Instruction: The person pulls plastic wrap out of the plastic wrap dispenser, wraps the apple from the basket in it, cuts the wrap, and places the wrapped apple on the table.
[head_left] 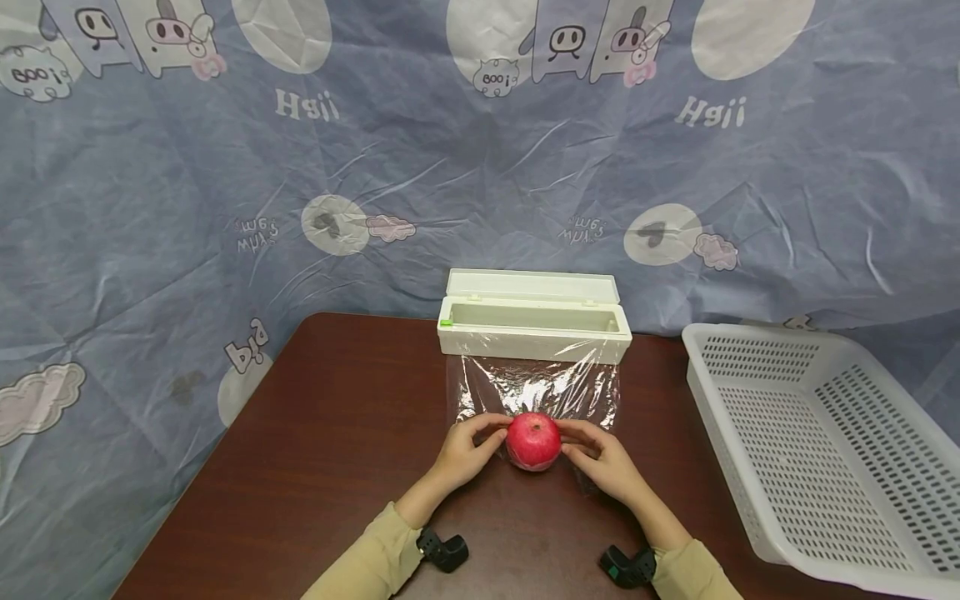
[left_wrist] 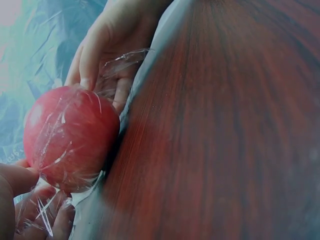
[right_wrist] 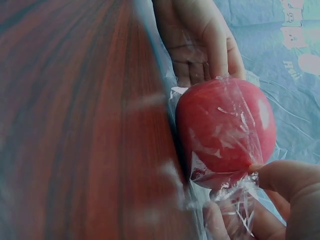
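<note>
A red pomegranate (head_left: 533, 443) sits low over the table between both hands, with clear cling film (right_wrist: 231, 112) drawn over its skin. My left hand (head_left: 463, 454) is at its left side, thumb and index finger close to each other against the fruit. In the left wrist view, gathered film (left_wrist: 44, 212) lies among those fingers. On the opposite side, my right hand (head_left: 606, 460) pinches the film where it bunches beside the fruit, thumb tip at the skin. Behind the fruit, a flat sheet of film (head_left: 487, 387) runs back to a white dispenser box (head_left: 534, 346) with its lid raised.
A white perforated plastic basket (head_left: 738, 475) stands at the right of the brown wooden table (head_left: 315, 433). Behind the table hangs a blue-grey printed cloth (head_left: 420, 150). A black camera band (head_left: 442, 550) is on the left wrist, another (head_left: 628, 567) on the right.
</note>
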